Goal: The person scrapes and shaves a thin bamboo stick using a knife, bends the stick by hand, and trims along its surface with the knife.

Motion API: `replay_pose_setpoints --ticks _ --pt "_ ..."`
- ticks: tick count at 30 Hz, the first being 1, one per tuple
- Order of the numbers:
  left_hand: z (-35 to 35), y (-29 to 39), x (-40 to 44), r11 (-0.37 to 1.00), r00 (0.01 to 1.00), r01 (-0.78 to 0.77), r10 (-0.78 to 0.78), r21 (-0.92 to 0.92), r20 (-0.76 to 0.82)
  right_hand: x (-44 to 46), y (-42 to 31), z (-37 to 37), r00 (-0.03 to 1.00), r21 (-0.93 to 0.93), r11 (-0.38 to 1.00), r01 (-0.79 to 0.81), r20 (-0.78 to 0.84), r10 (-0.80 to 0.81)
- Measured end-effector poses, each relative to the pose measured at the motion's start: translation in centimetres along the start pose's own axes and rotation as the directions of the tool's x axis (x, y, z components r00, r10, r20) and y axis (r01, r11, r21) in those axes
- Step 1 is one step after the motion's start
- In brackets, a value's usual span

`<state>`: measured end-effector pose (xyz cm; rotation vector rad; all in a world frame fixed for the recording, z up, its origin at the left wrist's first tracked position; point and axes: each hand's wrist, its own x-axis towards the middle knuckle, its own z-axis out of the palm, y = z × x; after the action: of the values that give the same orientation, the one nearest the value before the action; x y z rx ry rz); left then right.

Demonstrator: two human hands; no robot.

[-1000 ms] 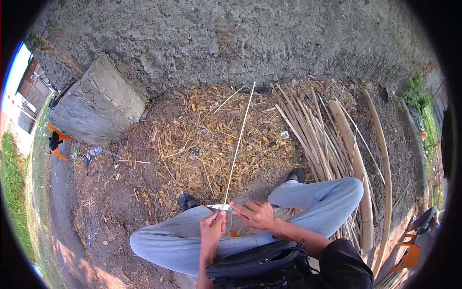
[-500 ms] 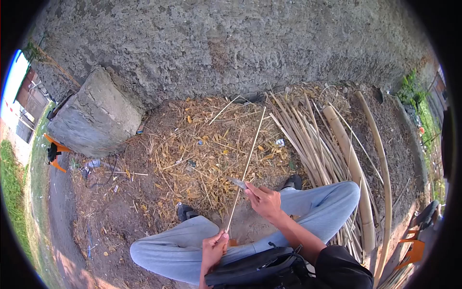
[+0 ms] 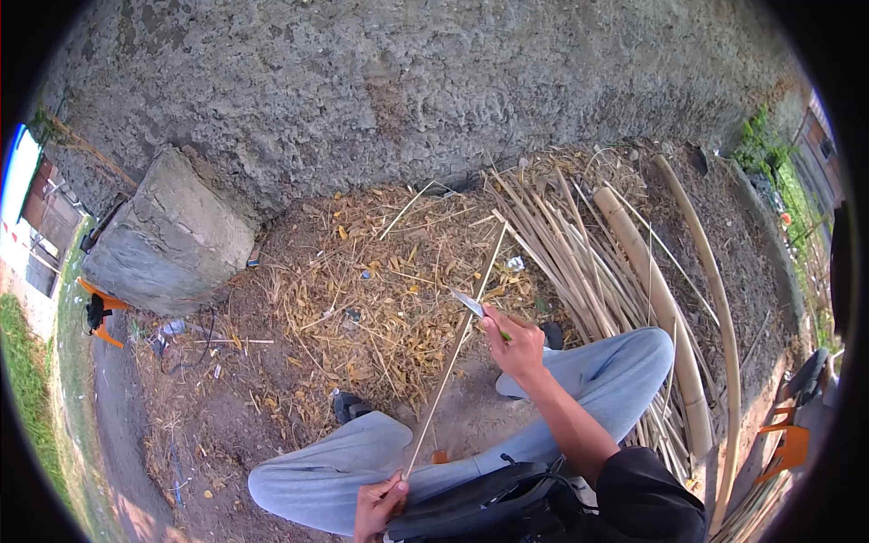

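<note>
My left hand (image 3: 378, 503), low in the view by my lap, is closed on the near end of a thin bamboo strip (image 3: 441, 385). The strip slants up and away from me, over the littered ground between my knees. My right hand (image 3: 516, 345) grips a knife (image 3: 467, 300) by its handle, a bit of green showing between the fingers. Its blade points up and left and lies against or just over the strip's upper half; I cannot tell whether it touches.
Many split bamboo strips (image 3: 566, 253) lie in a pile at right, beside a thick bamboo pole (image 3: 647, 299) and a curved pole (image 3: 706, 262). A rough wall (image 3: 434, 90) rises ahead, with a concrete block (image 3: 176, 231) at left. Dry leaves and shavings (image 3: 362, 299) cover the ground.
My right hand and the knife have moved up and away along the strip. My left hand has drawn down and left with the strip's near end. The view has shifted slightly.
</note>
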<state>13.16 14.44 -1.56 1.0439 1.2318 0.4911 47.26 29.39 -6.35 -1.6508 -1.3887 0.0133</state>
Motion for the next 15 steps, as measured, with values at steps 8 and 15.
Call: replay_pose_setpoints --ticks 8,15 --pt "-1.6 -2.2 -3.7 0.958 0.941 0.286 -0.284 -0.019 -0.185 2.1 1.6 -0.3 0.991 0.042 0.995 -0.087 -0.098 0.091" --pt "-2.0 -2.4 -5.1 0.967 0.947 0.253 -0.256 -0.041 -0.192 3.0 2.4 -0.9 0.982 -0.013 0.982 -0.188 -0.026 0.188"
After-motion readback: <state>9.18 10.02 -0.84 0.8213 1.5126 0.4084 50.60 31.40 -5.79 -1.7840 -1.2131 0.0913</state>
